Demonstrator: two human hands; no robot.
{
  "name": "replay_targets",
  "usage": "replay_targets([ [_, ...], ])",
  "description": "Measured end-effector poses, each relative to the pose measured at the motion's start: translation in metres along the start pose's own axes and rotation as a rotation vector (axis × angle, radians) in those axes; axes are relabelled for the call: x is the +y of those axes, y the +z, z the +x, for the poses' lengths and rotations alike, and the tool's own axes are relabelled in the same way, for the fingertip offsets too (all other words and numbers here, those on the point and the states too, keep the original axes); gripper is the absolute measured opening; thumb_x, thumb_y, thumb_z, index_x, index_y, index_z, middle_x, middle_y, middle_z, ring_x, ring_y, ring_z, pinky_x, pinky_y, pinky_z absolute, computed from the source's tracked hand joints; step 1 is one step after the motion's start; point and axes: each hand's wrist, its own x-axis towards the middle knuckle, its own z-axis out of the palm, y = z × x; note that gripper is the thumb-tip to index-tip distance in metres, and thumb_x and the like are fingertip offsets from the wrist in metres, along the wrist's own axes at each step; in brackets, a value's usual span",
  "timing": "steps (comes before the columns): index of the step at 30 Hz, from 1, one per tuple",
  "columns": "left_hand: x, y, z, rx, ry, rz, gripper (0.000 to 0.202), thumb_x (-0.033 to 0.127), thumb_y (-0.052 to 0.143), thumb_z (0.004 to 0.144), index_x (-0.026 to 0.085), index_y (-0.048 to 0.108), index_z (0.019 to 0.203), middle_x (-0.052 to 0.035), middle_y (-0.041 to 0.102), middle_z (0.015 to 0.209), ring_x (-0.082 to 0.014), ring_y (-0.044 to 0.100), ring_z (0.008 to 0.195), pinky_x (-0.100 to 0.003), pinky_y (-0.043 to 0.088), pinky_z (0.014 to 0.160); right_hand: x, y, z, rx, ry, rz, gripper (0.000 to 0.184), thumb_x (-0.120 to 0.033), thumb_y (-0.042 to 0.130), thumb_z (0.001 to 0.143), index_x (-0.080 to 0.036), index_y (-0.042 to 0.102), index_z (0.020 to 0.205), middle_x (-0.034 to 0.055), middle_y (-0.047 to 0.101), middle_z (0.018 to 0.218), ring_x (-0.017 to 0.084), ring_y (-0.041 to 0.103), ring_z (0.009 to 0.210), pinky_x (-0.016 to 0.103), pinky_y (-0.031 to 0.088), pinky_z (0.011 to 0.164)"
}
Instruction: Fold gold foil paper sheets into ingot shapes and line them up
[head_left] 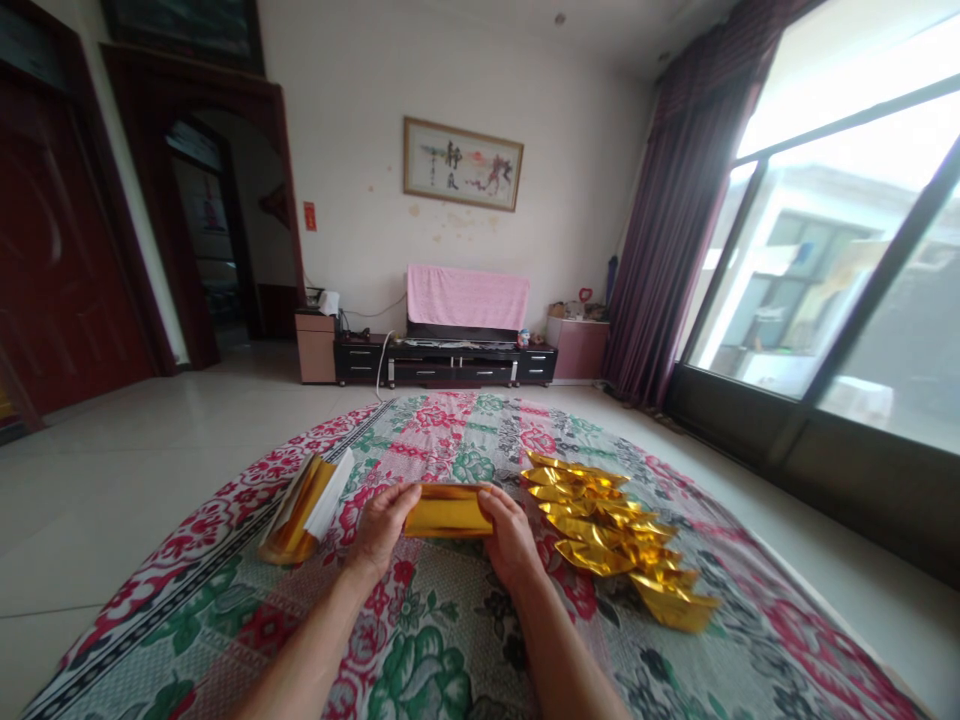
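Observation:
A folded sheet of gold foil paper (447, 511) is held between both hands above a floral cloth (442, 640). My left hand (382, 530) pinches its left end, fingers closed on the edge. My right hand (510, 535) grips the right end the same way. Left of the hands lies a stack of gold foil sheets (304, 510), its white backs showing, partly fanned. To the right a row of several folded gold paper ingots (615, 540) stretches along the cloth.
The floral cloth covers a pale tiled floor (112, 480). A low dark TV cabinet (450, 362) with a pink cover stands at the far wall. Large windows and a purple curtain (660, 250) are at the right, a dark wooden door (60, 260) at the left.

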Motion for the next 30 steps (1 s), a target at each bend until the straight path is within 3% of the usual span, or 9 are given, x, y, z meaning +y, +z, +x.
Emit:
replay_targets([
  [12,-0.0004,0.0,-0.0001,-0.012,-0.008,-0.006,0.031,0.044,0.07,0.061,0.015,0.065,0.071,0.0014,0.062,0.061,-0.0124,0.053,0.057,-0.021,0.04,0.055,0.0009,-0.0022,0.0008,0.014,-0.014,-0.049,0.029,-0.041,0.065,0.065,-0.02,0.065,0.085,0.0019,0.065,0.073,0.017,0.058,0.064,0.027,0.044,0.058],
  [17,-0.0017,-0.0002,-0.0002,-0.003,0.027,0.081,0.033,0.046,0.066,0.064,0.015,0.065,0.072,0.0022,0.06,0.059,-0.0113,0.052,0.055,-0.02,0.039,0.053,0.0001,-0.0013,0.0008,0.032,-0.013,0.042,0.028,-0.037,0.068,0.061,-0.018,0.067,0.081,0.0015,0.065,0.07,0.017,0.058,0.065,0.026,0.044,0.058],
  [23,0.0009,0.002,-0.0021,0.037,0.08,0.175,0.037,0.049,0.064,0.063,0.013,0.066,0.071,0.0011,0.058,0.055,-0.0109,0.049,0.052,-0.02,0.036,0.049,0.0041,-0.0031,0.003,0.1,-0.03,0.05,0.029,-0.034,0.072,0.059,-0.016,0.068,0.081,0.0006,0.065,0.066,0.015,0.056,0.061,0.024,0.042,0.058],
  [30,-0.0072,-0.0013,0.0026,0.022,0.125,0.263,0.035,0.048,0.06,0.068,0.014,0.065,0.07,0.0027,0.055,0.056,-0.009,0.045,0.051,-0.019,0.034,0.05,0.0077,-0.0092,0.0073,0.224,-0.123,-0.115,0.031,-0.035,0.073,0.057,-0.014,0.069,0.081,-0.0004,0.062,0.066,0.011,0.052,0.06,0.022,0.04,0.059],
])
